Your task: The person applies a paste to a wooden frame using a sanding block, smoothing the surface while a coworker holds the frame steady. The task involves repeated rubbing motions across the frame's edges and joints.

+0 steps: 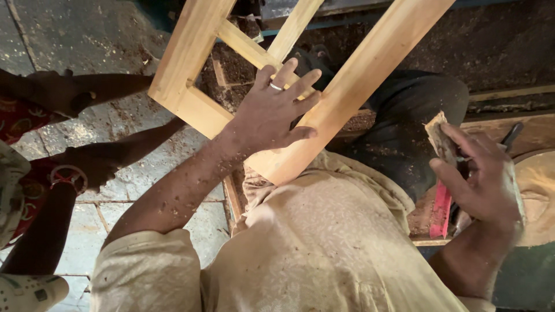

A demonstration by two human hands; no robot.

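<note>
A pale wooden frame [191, 55] of joined bars leans against my body. My left hand [272, 110], with a ring on one finger, rests flat with fingers spread on the frame's long bar [376, 58]. At the right, my right hand [483, 173] is closed around a worn, folded piece of sandpaper [440, 138], held apart from the frame. Sawdust covers my left forearm and my beige shirt.
Another person's arms and legs [87, 162] are at the left over a stone-tiled floor [87, 34]. A red tool [442, 211] lies on a dusty wooden surface below my right hand. A round tan object [537, 196] sits at the right edge. Sawdust covers the ground.
</note>
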